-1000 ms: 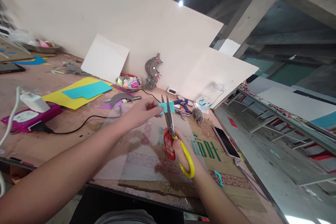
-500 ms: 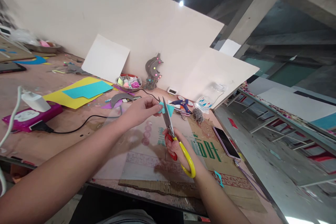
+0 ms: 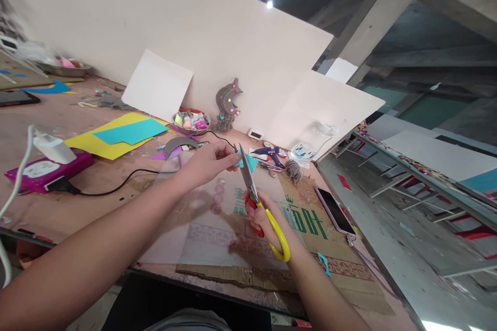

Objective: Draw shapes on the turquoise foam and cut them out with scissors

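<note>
My left hand [image 3: 213, 164] pinches a small piece of turquoise paper [image 3: 250, 162] between thumb and fingers above the table. In my right hand [image 3: 264, 214] is a pair of scissors [image 3: 247, 173] with one yellow and one red handle, the fingers wrapped through the loops. The blades point up and away from me, slightly parted, and lie across the turquoise piece close to my left thumb. Beneath both hands is a translucent sheet [image 3: 166, 238] over printed brown cardboard [image 3: 217, 276].
Turquoise paper [image 3: 132, 132] lies on a yellow sheet [image 3: 112, 151] at left, near a purple power strip [image 3: 73, 168]. Behind my hands are a bowl of coloured bits [image 3: 192, 122], a grey moon ornament [image 3: 228, 101], a blue glue gun [image 3: 269, 154] and twine [image 3: 293, 170]. A phone [image 3: 336, 209] lies right.
Both hands keep almost the same position, with the turquoise piece still between the scissor blades. The whole view has shifted very slightly.
</note>
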The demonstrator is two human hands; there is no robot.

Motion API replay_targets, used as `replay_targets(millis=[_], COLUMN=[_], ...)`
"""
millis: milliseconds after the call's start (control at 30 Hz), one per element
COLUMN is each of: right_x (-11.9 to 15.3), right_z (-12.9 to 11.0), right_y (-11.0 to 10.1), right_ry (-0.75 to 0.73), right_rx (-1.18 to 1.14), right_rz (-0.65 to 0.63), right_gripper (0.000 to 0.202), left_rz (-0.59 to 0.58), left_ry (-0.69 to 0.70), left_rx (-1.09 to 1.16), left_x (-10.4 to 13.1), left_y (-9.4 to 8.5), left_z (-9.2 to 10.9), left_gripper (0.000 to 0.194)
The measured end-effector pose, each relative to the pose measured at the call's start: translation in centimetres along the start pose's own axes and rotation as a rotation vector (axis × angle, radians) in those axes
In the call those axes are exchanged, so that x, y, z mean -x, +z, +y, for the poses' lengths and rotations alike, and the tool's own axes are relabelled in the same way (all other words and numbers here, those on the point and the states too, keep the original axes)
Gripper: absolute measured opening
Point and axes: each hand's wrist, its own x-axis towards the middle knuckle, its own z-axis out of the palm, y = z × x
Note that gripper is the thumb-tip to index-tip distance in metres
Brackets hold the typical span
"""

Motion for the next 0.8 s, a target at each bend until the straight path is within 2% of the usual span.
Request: replay_targets(millis=[800], right_x=[-0.08], right_z=[-0.06], right_y=[0.14], right_ry=[0.008], right_rx=[-0.081], right_rz=[0.030], right_gripper=[0.057], left_rz=[0.033], left_ry=[0.007], left_rx=[-0.069], left_x=[0.25], left_y=[-0.10], left_z=[0.48], left_gripper=[0.037])
